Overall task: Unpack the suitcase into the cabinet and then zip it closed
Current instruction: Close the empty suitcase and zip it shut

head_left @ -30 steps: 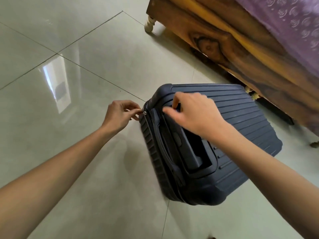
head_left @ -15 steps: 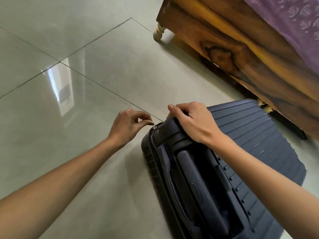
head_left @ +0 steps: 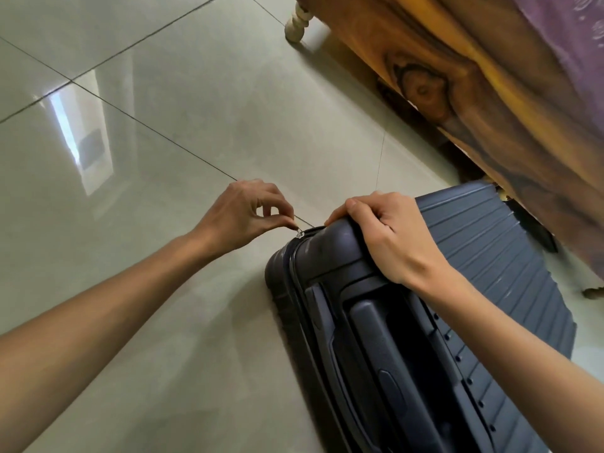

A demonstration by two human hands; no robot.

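zipper pull [head_left: 299, 233] in left hand [head_left: 243, 217] pinch, suitcase [head_left: 483, 256] corner

My left hand [head_left: 242, 217] and right hand [head_left: 392, 238], both bare; forearms [head_left: 114, 305] bare too, uncovered right to frame's edge.

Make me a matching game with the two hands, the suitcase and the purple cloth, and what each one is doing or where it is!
Things:
1. left hand
2. right hand
3. suitcase
4. purple cloth

What or where:
a. lies on the wooden bed
b. pinches the zipper pull
c. grips the suitcase's top corner
d. rests on the tiled floor

Right pairs: 1-b, 2-c, 3-d, 4-a.
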